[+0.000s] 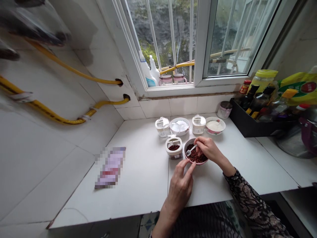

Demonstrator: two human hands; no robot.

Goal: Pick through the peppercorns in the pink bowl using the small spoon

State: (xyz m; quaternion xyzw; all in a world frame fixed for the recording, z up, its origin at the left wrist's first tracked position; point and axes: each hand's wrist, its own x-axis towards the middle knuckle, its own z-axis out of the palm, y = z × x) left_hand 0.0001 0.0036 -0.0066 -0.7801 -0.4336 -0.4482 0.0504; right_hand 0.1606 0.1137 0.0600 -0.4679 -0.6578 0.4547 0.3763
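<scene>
My right hand (206, 148) is closed on a small white plastic spoon (189, 152), its scoop end over the dark red-brown, peppercorn-like grains (198, 159). These grains fill a bowl (186, 142) with a pinkish outside. At the bowl's near left rim, the fingertips of my left hand (182, 180) grip or steady the edge. Just left of the bowl stands a clear seasoning jar (174, 154) with a cream rim, holding similar grains. Behind are two more seasoning jars (198, 124), a bowl of white powder or crystals (180, 125) and a bowl of off-white granules (215, 126).
A purple packet (111, 168), blurred out, lies on the white counter (143, 178) at left. A black box of bottles (250, 124) stands at right, near a lidded jar (224, 109) and a pot (294, 142). Yellow pipes (66, 119) run along the left wall.
</scene>
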